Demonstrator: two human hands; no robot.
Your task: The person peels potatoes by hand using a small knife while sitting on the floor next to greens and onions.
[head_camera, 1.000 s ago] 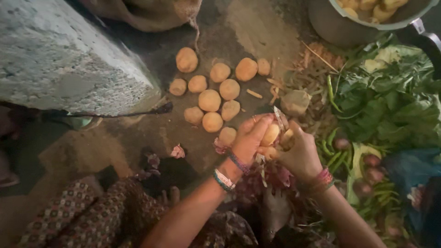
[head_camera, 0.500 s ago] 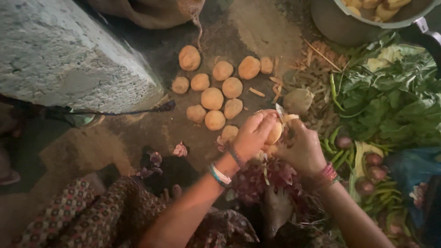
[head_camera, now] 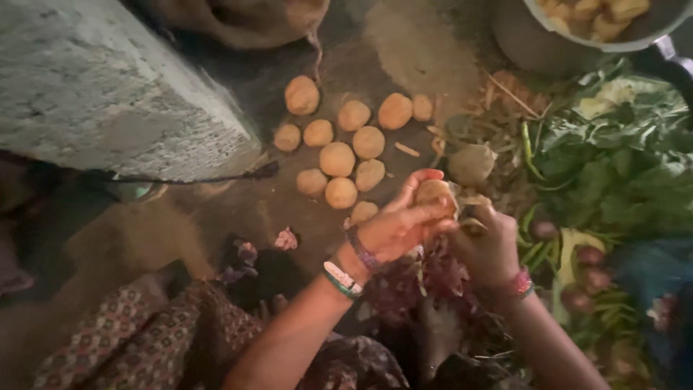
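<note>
My left hand (head_camera: 395, 227) is shut around a pale brown potato (head_camera: 435, 193), held just above the ground. My right hand (head_camera: 489, 249) is closed against the potato's right side, apparently gripping a small peeling blade that I can barely make out. Several loose potatoes (head_camera: 338, 159) lie in a cluster on the dirt floor just beyond my hands. Purple and brown peelings (head_camera: 433, 278) are heaped beneath my hands. Bangles circle both wrists.
A big grey stone block (head_camera: 94, 87) fills the upper left. A metal pot (head_camera: 577, 29) with cut potato pieces stands at top right. Green leaves (head_camera: 621, 166), green beans and small reddish onions (head_camera: 588, 256) lie on the right. A sack (head_camera: 245, 18) sits at the top.
The potato has turned in my left hand and both hands have shifted slightly up; the right hand keeps working along the potato's side.
</note>
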